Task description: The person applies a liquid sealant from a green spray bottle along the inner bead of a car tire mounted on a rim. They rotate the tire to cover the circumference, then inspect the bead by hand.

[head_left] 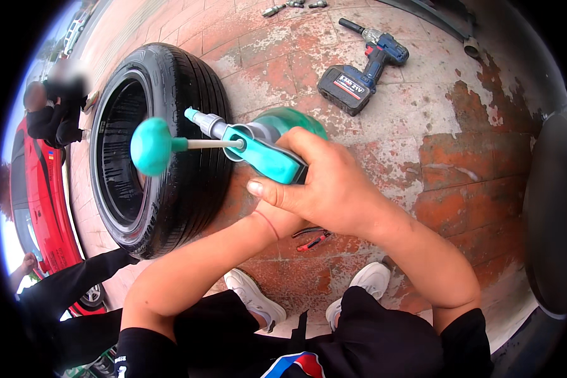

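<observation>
Above the ground in front of me is a teal and grey pump sprayer [264, 157] with a translucent green bottle. Its round pump knob [151, 147] stands out on a pale rod to the left, and the nozzle points up and left. My right hand [327, 179] is closed round the sprayer's handle. Just under it, at the wrist of the right arm, is my left hand [283, 220]; its fingers are hidden behind the right hand. A black tyre [198, 120] without a wheel stands upright at the left, close behind the knob.
A blue cordless impact wrench [365, 69] lies on worn red paving at the back right. Red-handled pliers [313, 240] lie near my shoes. Sockets [274, 11] lie at the far edge. Left are a red car [50, 208] and other people [60, 107]; a dark rounded object [554, 208] stands right.
</observation>
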### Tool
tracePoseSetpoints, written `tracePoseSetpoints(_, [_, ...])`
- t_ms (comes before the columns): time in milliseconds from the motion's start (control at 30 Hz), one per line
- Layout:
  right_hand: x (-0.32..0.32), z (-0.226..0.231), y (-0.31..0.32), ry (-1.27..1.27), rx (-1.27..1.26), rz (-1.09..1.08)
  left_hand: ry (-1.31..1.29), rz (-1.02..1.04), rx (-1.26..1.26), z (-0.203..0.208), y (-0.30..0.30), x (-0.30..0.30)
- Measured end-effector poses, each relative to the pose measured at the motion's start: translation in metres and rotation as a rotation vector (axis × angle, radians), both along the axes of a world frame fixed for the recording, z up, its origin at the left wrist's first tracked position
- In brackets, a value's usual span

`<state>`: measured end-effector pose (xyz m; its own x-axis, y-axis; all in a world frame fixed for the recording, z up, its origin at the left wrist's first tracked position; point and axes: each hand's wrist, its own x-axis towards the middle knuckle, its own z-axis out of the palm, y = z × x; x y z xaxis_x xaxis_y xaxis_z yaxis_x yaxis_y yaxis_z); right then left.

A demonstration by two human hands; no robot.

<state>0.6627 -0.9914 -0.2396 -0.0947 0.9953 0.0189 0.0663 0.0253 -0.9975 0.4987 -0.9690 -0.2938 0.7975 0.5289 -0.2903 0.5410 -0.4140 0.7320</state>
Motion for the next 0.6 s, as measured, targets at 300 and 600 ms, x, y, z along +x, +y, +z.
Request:
tracePoseSetpoints(300, [0.179,0.051,0.042,-0.258,0.159,-0.617,0.269,0.472,0.531,-0.104,0.109,0.153])
tracePoseSetpoints(600, [0.231,0.011,-0.016,0.213,-0.101,-0.782,0.309,0.449,0.263,-0.108,0.072,0.217])
